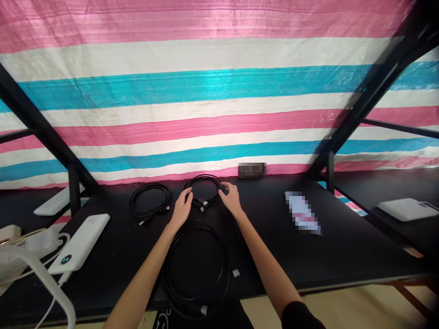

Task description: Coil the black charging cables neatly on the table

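A small coiled black cable [206,175] lies at the back of the black table, its metal plugs [203,205] at the coil's front. My left hand [181,208] has its fingers and thumb closed on the coil's left side. My right hand [231,198] grips the coil's right side, with a dark bit of it at the fingertips. Between my forearms and nearer me is a larger black cable coil [224,256], with one pale plug [236,273] at its right and another near the front. Left of my left hand rests a second small black cable coil [150,185], both plugs showing.
On the left, a white power bank [82,242] has a white cable plugged in, beside white chargers and cords [37,249]. A blurred printed item [302,212] lies to the right. A dark box [252,170] stands against the striped tarp [206,119]. Black frame bars [363,100] flank the table.
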Demonstrator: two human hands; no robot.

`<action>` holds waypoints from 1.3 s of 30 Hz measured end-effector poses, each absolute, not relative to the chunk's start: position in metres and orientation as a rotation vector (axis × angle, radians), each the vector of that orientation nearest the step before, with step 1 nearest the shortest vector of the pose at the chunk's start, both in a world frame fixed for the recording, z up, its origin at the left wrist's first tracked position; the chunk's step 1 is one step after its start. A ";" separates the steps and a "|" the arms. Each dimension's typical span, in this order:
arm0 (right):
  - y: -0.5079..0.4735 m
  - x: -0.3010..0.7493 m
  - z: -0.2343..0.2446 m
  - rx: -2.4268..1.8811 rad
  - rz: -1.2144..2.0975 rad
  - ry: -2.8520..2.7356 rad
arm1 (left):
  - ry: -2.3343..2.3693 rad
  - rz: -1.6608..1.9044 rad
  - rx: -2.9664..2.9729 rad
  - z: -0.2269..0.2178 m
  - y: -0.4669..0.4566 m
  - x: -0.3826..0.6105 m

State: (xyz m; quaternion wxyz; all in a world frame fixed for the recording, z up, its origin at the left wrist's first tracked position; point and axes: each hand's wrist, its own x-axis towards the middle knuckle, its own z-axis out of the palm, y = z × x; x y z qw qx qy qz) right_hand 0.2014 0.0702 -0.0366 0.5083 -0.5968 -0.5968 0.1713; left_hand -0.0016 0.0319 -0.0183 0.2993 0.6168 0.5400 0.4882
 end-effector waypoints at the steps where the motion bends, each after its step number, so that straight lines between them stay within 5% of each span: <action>1: 0.070 0.201 -0.037 -1.439 0.413 -1.435 | 1.440 1.313 1.633 -0.020 0.033 -0.002; 16: 0.066 0.201 -0.029 -1.405 0.416 -1.398 | 1.563 1.567 1.685 0.012 0.017 -0.010; 24: 0.053 0.190 -0.002 -1.213 0.416 -1.383 | 2.280 0.483 1.962 0.010 -0.075 -0.028; 29: 0.037 0.174 0.005 -0.989 0.687 -1.638 | 2.257 0.217 1.918 0.001 -0.091 -0.034; 35: 0.038 0.170 -0.002 -1.037 0.682 -1.652 | 2.208 0.275 1.861 0.002 -0.089 -0.024; 39: 0.040 0.175 0.003 -1.000 0.791 -1.502 | 1.939 0.724 1.644 0.008 -0.084 -0.022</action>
